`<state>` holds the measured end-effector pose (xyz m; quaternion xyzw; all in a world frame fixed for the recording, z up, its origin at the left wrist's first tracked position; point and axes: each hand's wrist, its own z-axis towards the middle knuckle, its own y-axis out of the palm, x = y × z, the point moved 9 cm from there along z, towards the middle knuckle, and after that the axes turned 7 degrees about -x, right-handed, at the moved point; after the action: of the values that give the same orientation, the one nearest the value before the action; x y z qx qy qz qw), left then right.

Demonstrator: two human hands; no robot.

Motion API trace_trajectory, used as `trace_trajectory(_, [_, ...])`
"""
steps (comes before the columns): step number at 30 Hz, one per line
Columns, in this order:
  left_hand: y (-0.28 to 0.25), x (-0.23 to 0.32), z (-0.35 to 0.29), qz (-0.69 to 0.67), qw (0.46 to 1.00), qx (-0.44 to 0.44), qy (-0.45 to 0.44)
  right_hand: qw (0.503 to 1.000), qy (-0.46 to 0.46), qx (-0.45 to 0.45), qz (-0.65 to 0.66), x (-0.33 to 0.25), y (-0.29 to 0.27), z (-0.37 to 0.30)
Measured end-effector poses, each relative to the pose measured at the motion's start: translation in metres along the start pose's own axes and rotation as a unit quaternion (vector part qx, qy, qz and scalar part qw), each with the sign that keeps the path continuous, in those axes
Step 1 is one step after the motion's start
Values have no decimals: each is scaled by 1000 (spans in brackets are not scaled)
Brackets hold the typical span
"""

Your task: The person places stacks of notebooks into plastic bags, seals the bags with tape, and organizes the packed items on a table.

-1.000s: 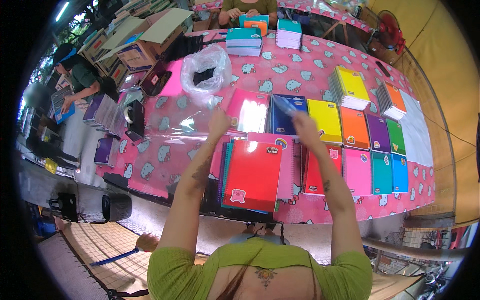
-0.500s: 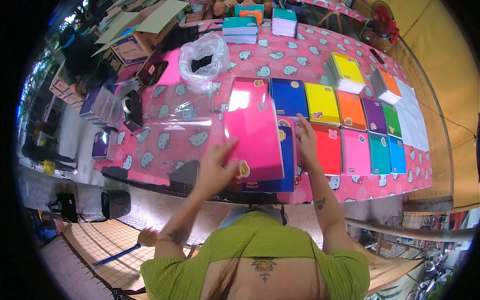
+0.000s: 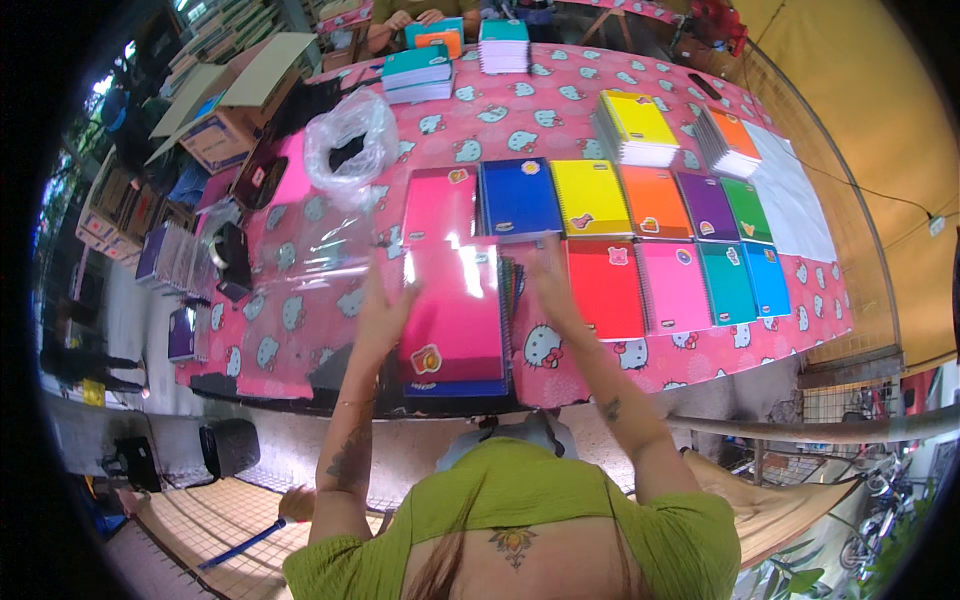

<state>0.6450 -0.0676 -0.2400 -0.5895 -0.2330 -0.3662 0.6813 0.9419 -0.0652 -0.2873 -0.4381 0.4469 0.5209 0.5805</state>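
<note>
A stack of spiral notebooks in clear plastic lies in front of me at the table's near edge, with a bright pink notebook on top and a blue one showing at the bottom. My left hand is at the stack's left edge, fingers stretched, thumb toward the pink cover. On the other side, my right hand is apart from the stack, its fingers extended and somewhat blurred. Behind the stack lie another pink notebook and a blue notebook. A red notebook is just right of my right hand.
More notebooks stand in rows to the right, including a yellow one. Farther back are a yellow-topped stack and an orange-topped stack. A plastic bag, a tape dispenser and a cardboard box are left. Another person's hands work opposite.
The tilted pink notebook now lies square on the stack at the near edge. My left hand has let go of it. My right hand has moved away from the stack's right side.
</note>
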Motion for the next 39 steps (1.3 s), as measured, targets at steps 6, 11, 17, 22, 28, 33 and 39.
trace_trajectory(6, [144,222,112,17,976,-112,186,842,126,147,-504,42,-240,101])
trace_trajectory(11, [303,141,161,194,976,-95,-11,741,147,-39,-654,54,-241,133])
trace_trajectory(17, [306,78,182,-87,969,-132,-188,901,51,-1,-430,13,-261,120])
trace_trajectory(22, [122,182,158,-429,901,35,59,958,-149,199,-146,-85,-285,55])
trace_trajectory(28, [-76,154,14,68,958,197,196,906,-409,-42,-98,-147,-72,-16])
trace_trajectory(33, [-12,98,-69,271,962,17,18,829,-364,-275,-322,-97,35,-53])
trace_trajectory(39, [-15,203,-44,231,944,205,117,864,-129,147,-464,8,-268,41])
